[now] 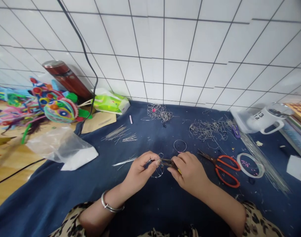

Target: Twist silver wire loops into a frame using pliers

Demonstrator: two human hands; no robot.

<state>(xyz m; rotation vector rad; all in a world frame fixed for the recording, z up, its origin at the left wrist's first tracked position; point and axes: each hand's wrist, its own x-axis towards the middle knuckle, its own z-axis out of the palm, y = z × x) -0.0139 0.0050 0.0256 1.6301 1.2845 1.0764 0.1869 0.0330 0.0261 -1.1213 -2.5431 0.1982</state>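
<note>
Thumb and fingers of my left hand [143, 169] pinch a small looped wire piece [158, 173] low over the dark blue cloth. My right hand [190, 169] is wrapped round a pair of pliers [168, 162], whose jaws meet the wire at my left fingertips. Whether the jaws are fully closed is too small to tell. Just beyond my right hand lies a thin wire ring [180, 146] with pink on its near edge. Short straight wires [124, 162] rest left of my left hand, and orange-handled scissors [225, 168] lie right of my right hand.
Tangled wire [207, 129] and a flower-like wire bundle [159, 112] lie farther back. At right are a round dish of pink beads [250, 165], long wires [266, 164] and a white mug [267, 118]. A plastic bag [63, 148], tissue pack [109, 102] and red flask [67, 79] are left.
</note>
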